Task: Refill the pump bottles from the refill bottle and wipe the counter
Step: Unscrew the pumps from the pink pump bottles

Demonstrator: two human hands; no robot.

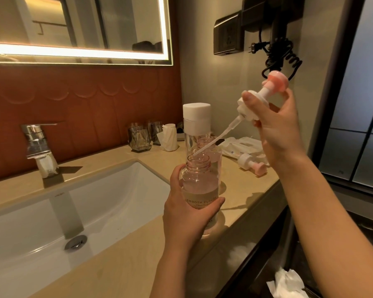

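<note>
currently the counter point(121, 265) beside the sink point(106, 190) carries the refill bottle point(196, 119), standing at the back with its white cap on, so i judge the work to be at the opening stage, before any pouring. left hand point(185, 216) grips the pink pump bottle point(199, 186) near the counter edge, fingers curled round its label. right hand point(274, 130) pinches the pump head point(267, 89) at its collar, the dip tube tip just at the open neck. next move calls for clearing the tube, laying the pump down and uncapping the refill. second open bottle point(207, 145) stands directly behind. white packets point(241, 145) and a spare pump head point(252, 165) crowd the set-down area. tumblers point(139, 137) stand well apart.
</note>
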